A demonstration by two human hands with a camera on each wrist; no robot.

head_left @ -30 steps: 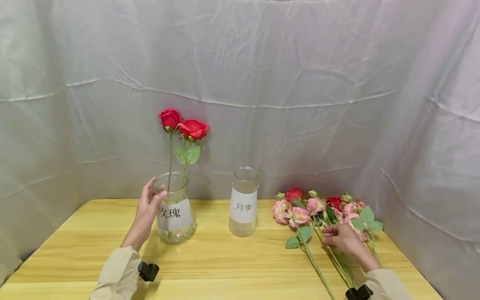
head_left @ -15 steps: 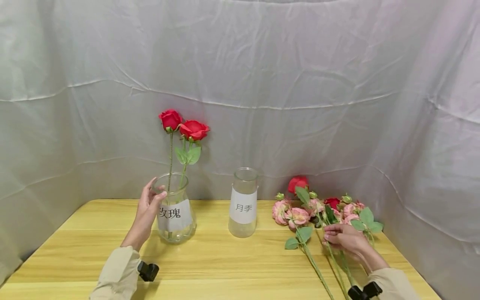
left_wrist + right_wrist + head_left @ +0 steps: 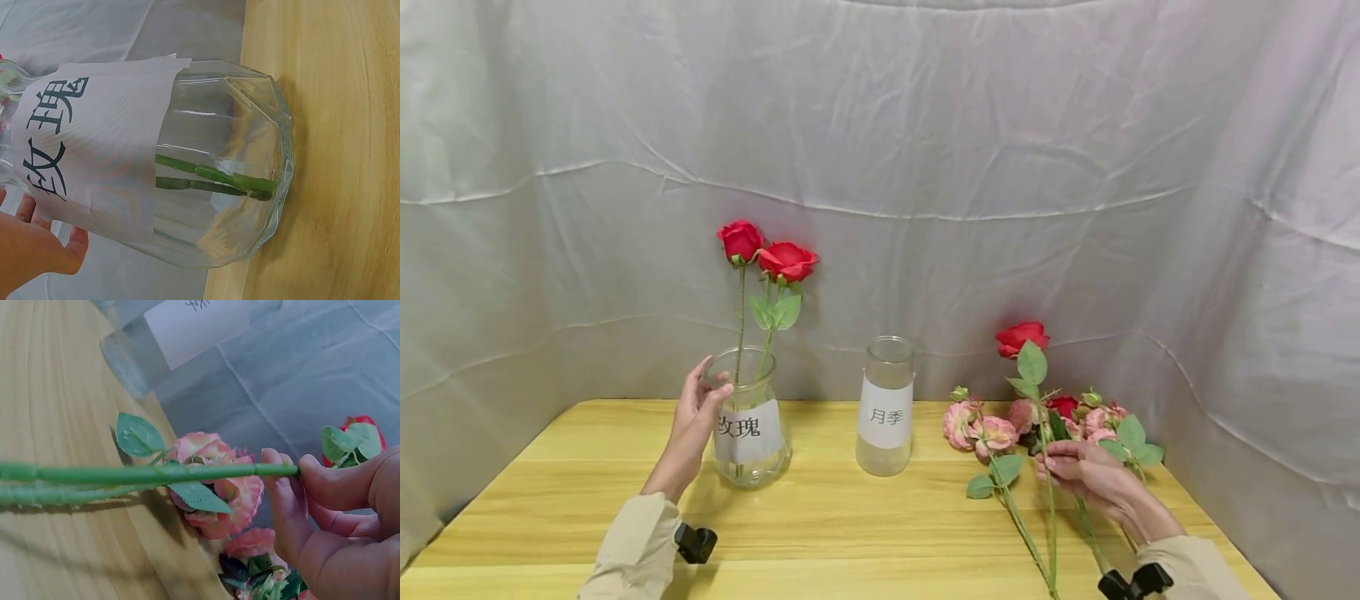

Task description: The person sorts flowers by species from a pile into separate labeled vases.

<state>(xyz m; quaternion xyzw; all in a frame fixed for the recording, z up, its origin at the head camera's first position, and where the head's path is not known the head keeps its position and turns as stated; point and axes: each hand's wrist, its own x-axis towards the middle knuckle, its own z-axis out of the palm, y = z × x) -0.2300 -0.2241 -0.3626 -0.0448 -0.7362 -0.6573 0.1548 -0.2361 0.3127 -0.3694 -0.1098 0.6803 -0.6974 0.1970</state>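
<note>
In the head view my left hand (image 3: 687, 429) holds a clear glass vase (image 3: 763, 475) near its neck, fingers behind and thumb in front. Two red roses, a tighter one (image 3: 741, 242) and a wider one (image 3: 787, 262), stand in it; their green stem ends (image 3: 253, 185) reach the bottom in the left wrist view. At the right, my right hand (image 3: 1101, 479) pinches the stem (image 3: 275, 469) of another red rose (image 3: 1022, 337) between thumb and fingers. Its bloom is raised above pink flowers (image 3: 996, 435) lying on the table.
A narrow glass vase (image 3: 883, 461) with a white label stands mid-table, no flowers in it. Another red rose (image 3: 1063, 406) lies among more pink blooms (image 3: 1097, 425) by my right hand. Grey cloth (image 3: 880, 167) hangs behind the wooden table (image 3: 850, 533).
My right hand has lifted the red rose out of the pile; its bloom has risen and shifted slightly right, and its stem stands more upright. The left hand and its vase have stayed put.
</note>
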